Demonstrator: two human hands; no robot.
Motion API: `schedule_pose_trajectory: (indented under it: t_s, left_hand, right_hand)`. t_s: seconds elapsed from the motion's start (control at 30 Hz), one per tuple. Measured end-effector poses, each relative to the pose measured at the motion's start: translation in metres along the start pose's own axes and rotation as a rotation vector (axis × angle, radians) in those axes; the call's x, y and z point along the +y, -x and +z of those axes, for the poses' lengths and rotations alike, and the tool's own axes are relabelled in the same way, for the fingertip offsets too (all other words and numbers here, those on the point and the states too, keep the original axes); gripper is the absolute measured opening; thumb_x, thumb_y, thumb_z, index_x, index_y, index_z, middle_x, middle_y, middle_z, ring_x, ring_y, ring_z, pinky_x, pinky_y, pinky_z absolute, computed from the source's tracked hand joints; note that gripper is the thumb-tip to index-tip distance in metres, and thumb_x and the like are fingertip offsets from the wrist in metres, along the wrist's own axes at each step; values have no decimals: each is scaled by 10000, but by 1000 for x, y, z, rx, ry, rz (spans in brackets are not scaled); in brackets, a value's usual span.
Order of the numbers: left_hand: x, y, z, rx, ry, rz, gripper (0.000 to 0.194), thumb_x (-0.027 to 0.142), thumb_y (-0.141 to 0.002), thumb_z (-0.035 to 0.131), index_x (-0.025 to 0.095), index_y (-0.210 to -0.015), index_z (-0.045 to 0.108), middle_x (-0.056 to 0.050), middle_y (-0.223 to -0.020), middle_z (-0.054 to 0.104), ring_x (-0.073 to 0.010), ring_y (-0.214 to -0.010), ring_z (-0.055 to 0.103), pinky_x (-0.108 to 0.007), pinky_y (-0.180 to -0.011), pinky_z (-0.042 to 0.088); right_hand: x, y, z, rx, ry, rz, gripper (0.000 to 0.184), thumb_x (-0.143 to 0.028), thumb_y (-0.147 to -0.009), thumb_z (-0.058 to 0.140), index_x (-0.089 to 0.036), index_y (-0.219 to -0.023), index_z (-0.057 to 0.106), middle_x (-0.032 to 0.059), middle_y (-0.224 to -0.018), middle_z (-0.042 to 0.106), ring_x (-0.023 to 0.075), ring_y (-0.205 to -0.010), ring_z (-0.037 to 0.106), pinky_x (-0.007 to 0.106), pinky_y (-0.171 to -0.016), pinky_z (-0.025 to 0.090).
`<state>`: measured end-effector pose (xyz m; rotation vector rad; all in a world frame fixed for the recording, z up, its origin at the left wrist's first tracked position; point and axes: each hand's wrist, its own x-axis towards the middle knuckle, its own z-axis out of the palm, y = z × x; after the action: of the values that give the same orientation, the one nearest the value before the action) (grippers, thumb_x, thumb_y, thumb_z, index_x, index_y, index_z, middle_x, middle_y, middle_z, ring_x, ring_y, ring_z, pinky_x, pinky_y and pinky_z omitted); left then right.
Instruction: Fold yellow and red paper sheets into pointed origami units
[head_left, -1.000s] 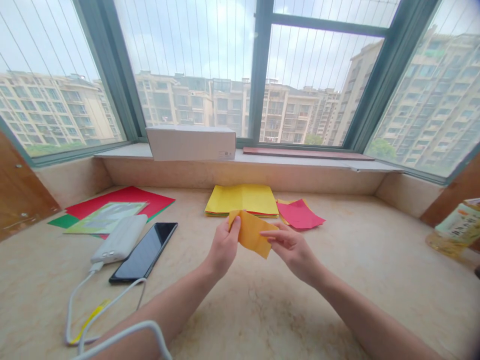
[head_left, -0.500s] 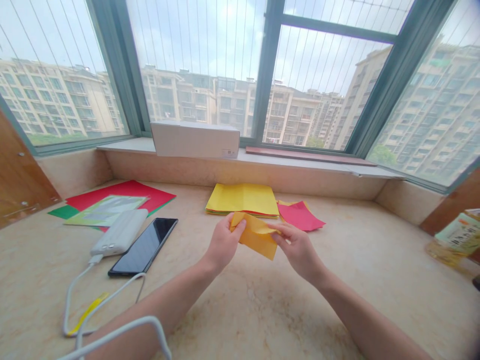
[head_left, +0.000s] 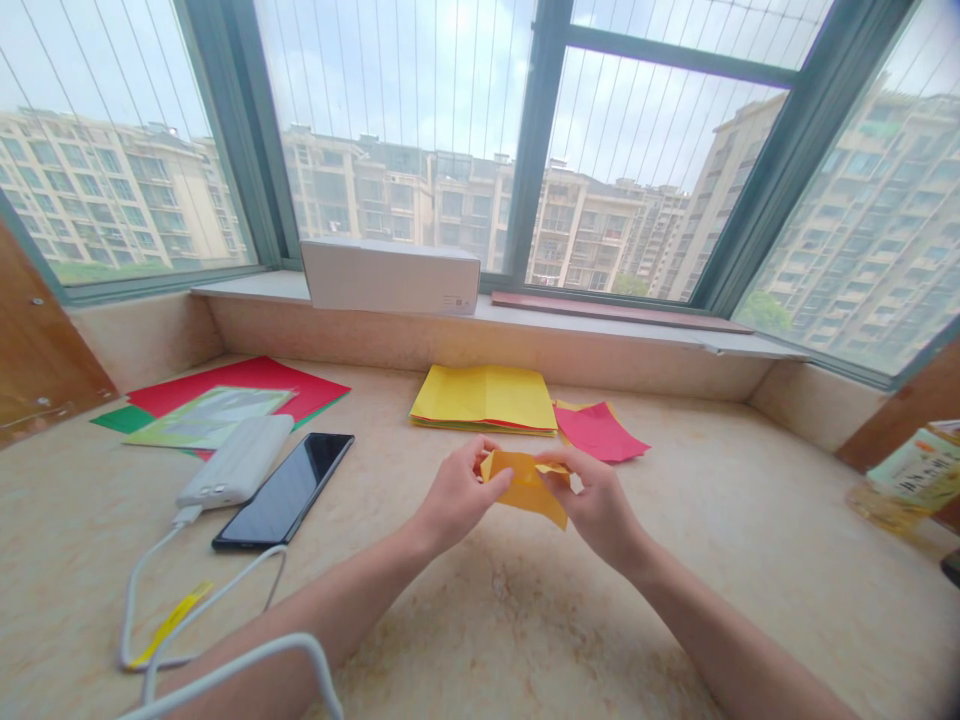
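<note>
A small sheet of orange-yellow paper (head_left: 531, 492) is held up above the counter between my two hands. My left hand (head_left: 466, 492) pinches its left side, thumb in front and fingers behind. On the other side, my right hand (head_left: 594, 500) grips the right upper corner between thumb and fingers. The paper's upper part bends over and its lower right corner hangs free. Just beyond my hands lies a stack of yellow paper (head_left: 486, 395) with red and green edges beneath. Beside that stack rests a red square of paper (head_left: 602, 432), partly over a yellow piece.
To the left are red paper (head_left: 315, 385), a white power bank (head_left: 236, 462), a black phone (head_left: 289, 492) and a white cable (head_left: 129, 590) looping near my left forearm. A white box (head_left: 390, 280) stands on the window ledge. At far right sits a labelled container (head_left: 911, 475).
Both hands have shifted slightly right, bringing the orange-yellow paper a little lower. My left thumb has slid further across the paper, and its upper part bends differently.
</note>
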<state>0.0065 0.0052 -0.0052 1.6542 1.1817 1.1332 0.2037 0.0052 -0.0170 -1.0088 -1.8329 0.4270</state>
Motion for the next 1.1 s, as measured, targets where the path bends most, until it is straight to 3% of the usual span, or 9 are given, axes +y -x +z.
schedule_pose_trajectory:
  t_s: [0.13, 0.23, 0.4, 0.6, 0.77, 0.93, 1.1]
  left_hand:
    - [5, 3, 0, -63, 14, 1, 203, 324, -745, 666, 169, -859, 602, -4, -747, 661, -138, -633, 595, -212, -552, 423]
    - [12, 7, 0, -160, 93, -13, 272, 322, -743, 661, 153, -951, 624, -26, -793, 678, -152, -674, 612, -224, -585, 447]
    - [23, 10, -3, -266, 323, -115, 340, 415, -836, 526, 128, -966, 653, -64, -838, 675, -186, -750, 625, -265, -627, 479]
    - [14, 11, -1, -369, 87, -97, 272, 391, -751, 666, 119, -734, 669, -12, -663, 610, -137, -628, 528, -231, -572, 354]
    - [5, 12, 6, -343, 50, -78, 305, 394, -756, 655, 139, -606, 579, 29, -565, 484, -109, -556, 426, -224, -513, 278]
    - [5, 11, 5, -315, 138, -63, 351, 468, -787, 639, 127, -702, 630, -7, -638, 568, -135, -605, 506, -230, -548, 358]
    - [7, 13, 6, -370, 158, -52, 417, 532, -796, 624, 118, -744, 645, -20, -661, 581, -138, -605, 517, -231, -544, 365]
  right_hand:
    - [1, 1, 0, 58, -6, 43, 191, -281, -863, 612, -212, -1021, 694, 62, -958, 745, 207, -832, 674, 325, -751, 530]
    - [3, 0, -2, 77, -42, 91, 212, -289, -847, 632, -212, -1036, 686, 58, -899, 740, 207, -799, 666, 324, -726, 524]
    - [-1, -2, -6, 67, -67, 101, 211, -255, -830, 632, -216, -1032, 678, 31, -831, 716, 178, -720, 624, 297, -668, 489]
    - [-10, 4, 1, -42, -45, 27, 323, -160, -783, 647, -229, -1098, 645, -22, -730, 672, 141, -640, 575, 270, -638, 450]
    - [-14, 7, 4, -68, -29, 11, 335, -167, -808, 616, -235, -1136, 624, -8, -774, 697, 151, -670, 594, 278, -654, 483]
    - [-10, 4, 1, -8, 0, 16, 268, -199, -857, 586, -233, -1110, 665, 38, -924, 736, 191, -817, 657, 330, -764, 522]
    - [-10, 4, 0, -71, 4, -35, 174, -253, -913, 565, -225, -958, 730, 62, -927, 739, 211, -851, 669, 331, -748, 526]
